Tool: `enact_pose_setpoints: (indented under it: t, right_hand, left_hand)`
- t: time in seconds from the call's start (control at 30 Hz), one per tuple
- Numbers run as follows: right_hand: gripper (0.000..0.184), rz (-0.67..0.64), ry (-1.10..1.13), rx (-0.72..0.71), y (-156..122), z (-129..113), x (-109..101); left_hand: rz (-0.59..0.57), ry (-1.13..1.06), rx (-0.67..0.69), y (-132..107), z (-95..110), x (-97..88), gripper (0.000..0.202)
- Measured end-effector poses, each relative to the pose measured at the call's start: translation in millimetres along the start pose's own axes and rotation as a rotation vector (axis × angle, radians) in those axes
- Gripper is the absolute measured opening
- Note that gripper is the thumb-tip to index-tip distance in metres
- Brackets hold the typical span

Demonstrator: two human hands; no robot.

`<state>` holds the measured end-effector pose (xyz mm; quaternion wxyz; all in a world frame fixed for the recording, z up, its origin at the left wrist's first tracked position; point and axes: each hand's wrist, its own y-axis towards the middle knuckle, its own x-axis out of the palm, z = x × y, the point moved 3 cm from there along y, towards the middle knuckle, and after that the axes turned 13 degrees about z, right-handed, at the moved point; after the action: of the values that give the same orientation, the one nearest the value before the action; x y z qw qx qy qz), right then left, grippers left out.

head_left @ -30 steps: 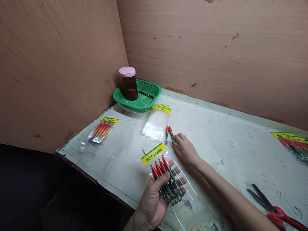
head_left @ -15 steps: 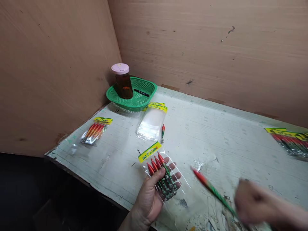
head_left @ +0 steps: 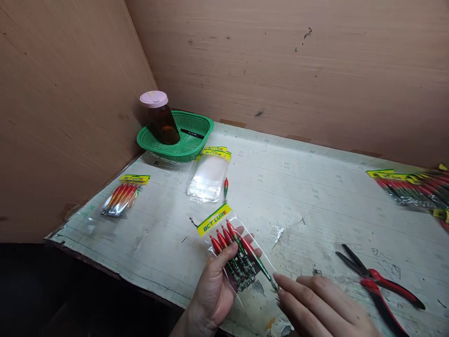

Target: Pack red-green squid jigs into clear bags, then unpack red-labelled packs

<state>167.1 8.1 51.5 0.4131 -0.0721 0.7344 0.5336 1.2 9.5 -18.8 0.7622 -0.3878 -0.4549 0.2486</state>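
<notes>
Clasped in the left hand is a lure packet, above the near table edge; a single lure is pinched by the right hand against the packet's right side.

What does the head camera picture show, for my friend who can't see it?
A left hand holds a clear bag of red-and-green fishing lures; the right hand holds one more lure against it. Red pliers lie nearby on the table.
</notes>
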Motion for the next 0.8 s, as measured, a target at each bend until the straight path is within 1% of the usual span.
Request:
enact_pose_setpoints:
  t: [0.1,0.13,0.17,0.27,0.3,0.43,0.5,0.63,0.8]
  right_hand:
    - [0.043,-0.047,0.007,-0.004,-1.9,0.0,2.9]
    - [0.044,-0.045,0.028,-0.001,-1.8,-0.1,3.9]
    - [0.040,-0.021,0.048,0.007,-1.5,0.1,4.6]
    - [0.023,0.063,0.074,0.023,-0.5,1.3,7.4]
    - [0.022,0.073,0.081,0.021,-0.3,1.7,8.2]
    - [0.025,0.003,0.131,-0.022,2.1,1.4,8.1]
    - [0.025,-0.004,0.138,-0.037,3.5,1.0,6.0]
    - [0.023,0.076,0.131,-0.041,2.6,1.2,4.2]
    - [0.026,0.123,0.141,-0.015,-3.4,2.8,6.8]
  left_hand:
    - [-0.019,-0.025,-0.006,0.0,1.2,2.5,0.035]
    - [-0.029,-0.028,-0.004,-0.1,1.7,3.5,0.034]
    - [-0.039,-0.029,0.000,-0.4,2.3,4.3,0.034]
    - [-0.051,-0.028,-0.005,-1.4,2.1,5.0,0.034]
    - [-0.047,-0.025,-0.010,-1.6,1.7,4.7,0.034]
    - [-0.029,-0.007,-0.016,-1.6,0.5,3.2,0.033]
    - [-0.030,-0.002,-0.015,-1.5,0.6,3.2,0.033]
    - [-0.042,0.021,-0.033,-1.4,-0.9,3.2,0.035]
    - [-0.069,0.080,-0.017,-0.5,-2.8,1.5,0.038]
